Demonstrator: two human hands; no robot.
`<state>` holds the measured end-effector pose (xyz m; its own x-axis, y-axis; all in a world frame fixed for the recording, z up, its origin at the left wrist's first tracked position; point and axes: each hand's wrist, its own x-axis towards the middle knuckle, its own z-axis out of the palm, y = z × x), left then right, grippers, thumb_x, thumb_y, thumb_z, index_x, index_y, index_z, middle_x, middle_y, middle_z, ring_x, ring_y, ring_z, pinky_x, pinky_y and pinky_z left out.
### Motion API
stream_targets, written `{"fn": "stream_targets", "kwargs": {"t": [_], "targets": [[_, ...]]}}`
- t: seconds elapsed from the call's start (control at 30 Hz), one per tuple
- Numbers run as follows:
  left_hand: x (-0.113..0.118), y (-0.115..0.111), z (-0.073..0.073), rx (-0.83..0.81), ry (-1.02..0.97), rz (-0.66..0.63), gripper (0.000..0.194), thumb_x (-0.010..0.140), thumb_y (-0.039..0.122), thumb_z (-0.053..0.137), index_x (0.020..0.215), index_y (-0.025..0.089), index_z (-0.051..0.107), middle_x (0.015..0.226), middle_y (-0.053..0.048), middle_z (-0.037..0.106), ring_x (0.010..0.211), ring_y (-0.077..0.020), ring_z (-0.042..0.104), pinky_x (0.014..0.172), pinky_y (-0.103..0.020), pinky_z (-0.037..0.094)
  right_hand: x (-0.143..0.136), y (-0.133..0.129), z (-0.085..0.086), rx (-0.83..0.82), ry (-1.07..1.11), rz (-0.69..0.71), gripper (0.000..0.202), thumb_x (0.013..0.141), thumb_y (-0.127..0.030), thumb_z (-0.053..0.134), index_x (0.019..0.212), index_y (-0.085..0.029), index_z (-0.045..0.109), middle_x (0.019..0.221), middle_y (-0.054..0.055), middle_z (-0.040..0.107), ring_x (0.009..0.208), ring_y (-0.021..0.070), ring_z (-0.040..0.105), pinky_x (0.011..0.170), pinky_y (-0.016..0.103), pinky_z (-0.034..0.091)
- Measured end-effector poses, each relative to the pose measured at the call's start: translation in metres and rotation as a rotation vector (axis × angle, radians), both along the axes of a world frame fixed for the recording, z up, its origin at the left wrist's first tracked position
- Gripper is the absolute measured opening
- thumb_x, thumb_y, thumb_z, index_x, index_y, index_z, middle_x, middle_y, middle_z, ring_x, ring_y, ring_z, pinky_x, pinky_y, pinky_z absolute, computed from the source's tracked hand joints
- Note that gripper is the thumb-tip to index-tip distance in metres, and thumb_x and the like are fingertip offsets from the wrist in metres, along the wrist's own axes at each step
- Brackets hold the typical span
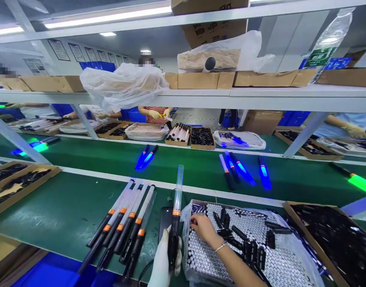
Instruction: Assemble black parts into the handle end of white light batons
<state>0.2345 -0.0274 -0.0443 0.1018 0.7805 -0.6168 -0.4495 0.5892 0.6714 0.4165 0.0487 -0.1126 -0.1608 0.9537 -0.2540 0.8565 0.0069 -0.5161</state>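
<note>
Wrapped in a white glove, my left hand [167, 255] is closed round the black handle of a light stick [177, 203], held upright with its clear tube on top and an orange band in the middle. My bare right hand [205, 229], with a bracelet at the wrist, reaches over the left part of a plastic-lined box of batteries [233, 223]; its fingers are bent together at the batteries, and what they hold is too small to make out. Black cylindrical parts [251, 253] lie on top of the batteries. Left of my left hand, several light sticks [123, 223] lie side by side.
A carton of black parts [335, 239] stands at the right, another [18, 183] at the left. Lit sticks [239, 167] lie on the green belt [188, 157] ahead. A shelf [200, 99] crosses above. Gloved people work beyond. A dark phone-like object [165, 221] lies behind my left hand.
</note>
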Motion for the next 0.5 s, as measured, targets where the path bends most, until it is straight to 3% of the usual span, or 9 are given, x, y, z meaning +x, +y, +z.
{"fn": "stream_targets", "kwargs": {"t": [0.13,0.33,0.5], "targets": [[-0.0001,-0.0005,0.0062,-0.033,-0.033,0.045,0.034,0.092,0.037,0.056,0.116,0.012,0.057,0.106,-0.008,0.061,0.089,-0.0155,0.061,0.075,-0.032,0.055,0.007,0.0006,-0.0043,-0.024,0.022,0.023,0.024,0.08,-0.012,0.065,0.102,-0.018,0.071,0.091,0.005,0.068,0.084,0.0174,0.063,0.075,0.022,0.044],[0.002,0.0021,0.007,-0.042,-0.082,0.069,0.033,0.093,0.037,0.055,0.113,0.012,0.058,0.101,-0.007,0.062,0.084,-0.0137,0.062,0.071,-0.03,0.055,0.0081,-0.0005,-0.0022,-0.045,0.024,0.081,0.019,0.081,-0.006,0.057,0.079,-0.014,0.075,0.089,0.007,0.068,0.085,0.0169,0.062,0.079,0.021,0.043],[0.0039,0.0059,0.0012,-0.022,-0.117,0.072,0.034,0.094,0.041,0.053,0.109,0.011,0.058,0.09,-0.004,0.062,0.071,-0.0097,0.059,0.06,-0.023,0.052,0.0045,0.0002,-0.0024,-0.045,-0.019,0.111,0.042,0.076,0.007,0.043,0.096,-0.014,0.074,0.099,0.007,0.068,0.095,0.0159,0.062,0.085,0.02,0.042]]}}
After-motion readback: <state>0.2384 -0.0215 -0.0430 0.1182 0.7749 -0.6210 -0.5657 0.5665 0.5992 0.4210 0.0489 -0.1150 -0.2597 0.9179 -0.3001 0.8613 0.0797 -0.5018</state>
